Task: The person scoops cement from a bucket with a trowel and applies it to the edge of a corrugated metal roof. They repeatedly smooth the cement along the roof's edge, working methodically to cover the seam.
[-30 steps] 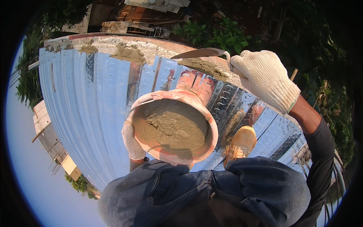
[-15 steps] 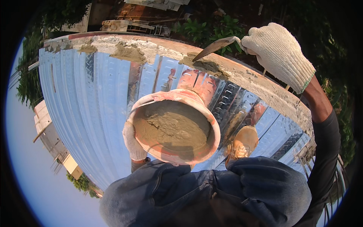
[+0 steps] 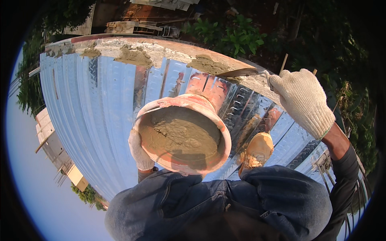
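My left hand [image 3: 139, 150], in a knitted off-white glove, grips the left side of a round bucket [image 3: 225, 149] whose rim is smeared with dried mortar. Wet grey-brown mortar [image 3: 181, 132] fills much of it. At the right, my gloved right hand [image 3: 307, 100] is closed around the handle of a trowel [image 3: 245, 72]. The trowel's blade lies low over the concrete edge, its tip beside a dab of fresh mortar [image 3: 207, 64]. Part of the handle is hidden inside my fist, and most left fingers are behind the bucket.
Ribbed metal decking [image 3: 108, 120] spreads beneath me, bordered by the rough concrete edge [image 3: 173, 52] with more mortar patches [image 3: 134, 56]. Beyond that edge, ground and green plants [image 3: 243, 34] lie lower down. My shoe [image 3: 257, 148] rests on the decking, and rebar [image 3: 354, 201] sticks out at right.
My right hand has come down and nearer with the trowel, whose blade has swung from steep to nearly flat, right of the mortar dab. The bucket and left hand have barely shifted.
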Demonstrator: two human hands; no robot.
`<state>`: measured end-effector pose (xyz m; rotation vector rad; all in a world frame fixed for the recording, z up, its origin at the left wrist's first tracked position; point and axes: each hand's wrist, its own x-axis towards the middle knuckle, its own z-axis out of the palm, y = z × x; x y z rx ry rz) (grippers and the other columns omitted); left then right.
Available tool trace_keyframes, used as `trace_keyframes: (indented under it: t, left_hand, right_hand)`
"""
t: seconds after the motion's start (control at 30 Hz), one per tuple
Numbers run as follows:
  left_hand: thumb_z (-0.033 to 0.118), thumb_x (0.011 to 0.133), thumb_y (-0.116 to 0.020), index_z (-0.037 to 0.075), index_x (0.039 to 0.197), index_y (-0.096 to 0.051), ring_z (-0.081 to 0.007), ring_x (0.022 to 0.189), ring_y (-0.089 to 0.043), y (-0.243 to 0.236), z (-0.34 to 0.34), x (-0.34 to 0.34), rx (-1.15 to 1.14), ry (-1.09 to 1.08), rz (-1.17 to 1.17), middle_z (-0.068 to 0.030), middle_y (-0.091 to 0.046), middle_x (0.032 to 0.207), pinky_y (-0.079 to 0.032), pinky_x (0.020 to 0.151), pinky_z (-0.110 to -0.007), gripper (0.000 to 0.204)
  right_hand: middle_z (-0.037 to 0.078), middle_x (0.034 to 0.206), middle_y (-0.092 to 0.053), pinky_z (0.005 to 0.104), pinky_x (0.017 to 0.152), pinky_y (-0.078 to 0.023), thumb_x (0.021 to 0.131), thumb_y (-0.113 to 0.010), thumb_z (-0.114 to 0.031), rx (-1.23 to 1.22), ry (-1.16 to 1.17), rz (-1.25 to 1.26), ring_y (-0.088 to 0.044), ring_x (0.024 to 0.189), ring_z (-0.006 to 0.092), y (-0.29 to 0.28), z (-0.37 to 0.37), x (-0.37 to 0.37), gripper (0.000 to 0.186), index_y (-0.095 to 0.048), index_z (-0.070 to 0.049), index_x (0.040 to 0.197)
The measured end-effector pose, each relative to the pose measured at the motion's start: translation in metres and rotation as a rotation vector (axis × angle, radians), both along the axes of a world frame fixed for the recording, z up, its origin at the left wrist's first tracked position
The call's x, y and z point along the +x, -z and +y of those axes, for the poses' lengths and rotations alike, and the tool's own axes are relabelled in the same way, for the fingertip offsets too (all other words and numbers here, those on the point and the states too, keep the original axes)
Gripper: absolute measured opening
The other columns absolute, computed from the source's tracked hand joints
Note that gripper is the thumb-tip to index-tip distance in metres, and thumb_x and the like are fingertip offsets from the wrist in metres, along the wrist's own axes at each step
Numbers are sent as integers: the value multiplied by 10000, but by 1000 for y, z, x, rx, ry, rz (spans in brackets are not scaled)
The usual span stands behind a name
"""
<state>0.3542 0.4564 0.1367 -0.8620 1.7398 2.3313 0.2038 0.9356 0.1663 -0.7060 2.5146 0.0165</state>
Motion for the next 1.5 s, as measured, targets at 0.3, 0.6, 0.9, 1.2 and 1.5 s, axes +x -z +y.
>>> trace_keyframes:
  t: [0.3,0.6,0.9,1.2,1.5]
  left_hand:
    - [459,1202,-601,-39,1610,-616,-321,1412,-693,-5,-11,10,25,-65,-21,-189,-686,1584,-584,1208,-512,643]
    - [457,1201,-603,-37,1609,-618,-324,1413,-693,12,-9,6,41,-18,-41,-190,-686,1584,-577,1215,-514,641]
    - [471,1202,-594,-30,1613,-622,-316,1429,-675,-2,1,0,43,-12,5,-177,-678,1595,-558,1221,-508,649]
    - [510,1215,-546,-29,1611,-622,-292,1417,-671,-9,-11,10,-37,-9,-34,-165,-679,1588,-553,1215,-490,673]
    - [530,1214,-526,-42,1620,-613,-291,1403,-680,8,0,-2,-16,32,-29,-166,-686,1577,-562,1205,-480,706]
  right_hand:
    - [146,1002,-804,477,832,-677,894,-793,-36,-45,0,-120,-824,879,355,-4,17,-10,356,-828,-63,1248]
    - [170,970,-813,451,802,-661,954,-881,-323,-186,196,-159,-814,858,346,-18,21,-58,344,-827,-50,1155]
    - [136,841,-797,444,730,-655,978,-834,-308,-328,10,-18,-789,725,325,30,-5,-54,255,-849,-69,1067]
    - [154,866,-829,446,768,-701,985,-814,-312,-224,-80,-90,-845,798,327,54,-38,-64,291,-879,-61,1117]
    - [139,928,-835,446,772,-696,973,-878,-358,-397,172,-12,-832,810,313,38,20,-68,321,-879,-83,1139]
